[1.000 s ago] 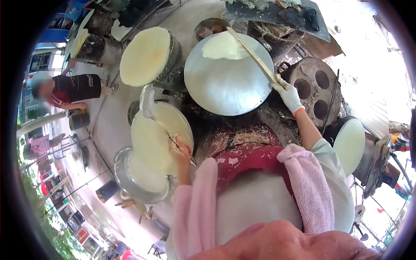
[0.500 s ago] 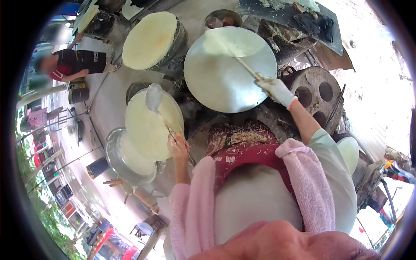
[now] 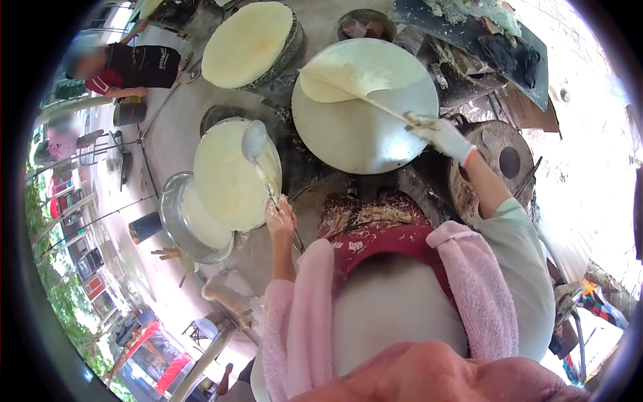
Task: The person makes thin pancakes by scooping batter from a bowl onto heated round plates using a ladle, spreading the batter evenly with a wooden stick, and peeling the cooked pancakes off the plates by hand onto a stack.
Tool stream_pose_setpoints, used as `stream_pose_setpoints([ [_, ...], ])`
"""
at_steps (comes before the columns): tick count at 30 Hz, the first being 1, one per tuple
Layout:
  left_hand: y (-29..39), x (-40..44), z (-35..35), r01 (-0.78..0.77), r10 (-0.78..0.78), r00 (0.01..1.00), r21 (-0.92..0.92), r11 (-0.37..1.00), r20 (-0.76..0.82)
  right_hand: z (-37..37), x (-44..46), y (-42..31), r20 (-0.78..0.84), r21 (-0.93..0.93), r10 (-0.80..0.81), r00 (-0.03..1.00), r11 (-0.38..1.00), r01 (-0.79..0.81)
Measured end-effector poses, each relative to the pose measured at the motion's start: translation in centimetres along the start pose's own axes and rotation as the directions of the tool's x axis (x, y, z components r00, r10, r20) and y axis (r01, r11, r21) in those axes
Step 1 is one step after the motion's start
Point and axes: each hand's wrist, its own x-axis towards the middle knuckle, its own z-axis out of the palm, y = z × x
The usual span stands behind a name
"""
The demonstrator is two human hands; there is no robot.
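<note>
We note rd. metal griddle (image 3: 335, 141), fwd-L of our gloved R hand (image 3: 443, 137). Pool of pale batter (image 3: 224, 174): fwd-L of our bare L hand (image 3: 280, 216). Batter sheet (image 3: 351, 65): on griddle, ahead of R grip. Ladle (image 3: 254, 142): bowl over pool, ahead of L grip. Thin stick (image 3: 358, 96): slants fwd-L from R grip, over sheet. R arm extended, fingers closed on stick's near end; L forearm fwd, fingers wrapped round ladle handle.

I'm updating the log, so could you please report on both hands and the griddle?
Left hand gripping ladle. Gloved right hand holding stick over griddle. Pale batter covers part of the griddle's surface. Nothing visibly blocking the stick.
</note>
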Motion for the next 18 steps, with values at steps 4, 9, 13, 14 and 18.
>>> stream_pose_setpoints([
  [4,0.3,-0.6,0.3,-0.005,0.005,1.0,-0.021,1.0,-0.004,-4.1,1.2,-1.7,-0.046,-0.053,0.014,0.999,0.998,-0.017],
  [9,-2.6,-0.2,-0.6,-0.002,0.004,1.0,0.119,0.993,-0.02,-1.2,-0.4,-5.8,0.205,-0.038,0.141,0.969,0.99,-0.136],
  [13,-8.9,2.3,-2.7,-0.246,0.28,0.96,0.506,0.826,0.011,-4.8,2.2,0.5,0.159,0.074,0.002,0.987,0.997,-0.014],
  [14,-9.5,2.6,-3.0,-0.289,0.332,0.943,0.567,0.771,0.029,-5.7,4.0,2.7,0.076,0.159,-0.123,0.99,0.981,0.11],
  [18,-6.2,1.9,-2.0,-0.164,0.194,0.981,0.465,0.87,-0.017,-5.8,7.7,3.4,0.251,0.093,-0.078,0.965,0.994,0.056],
])
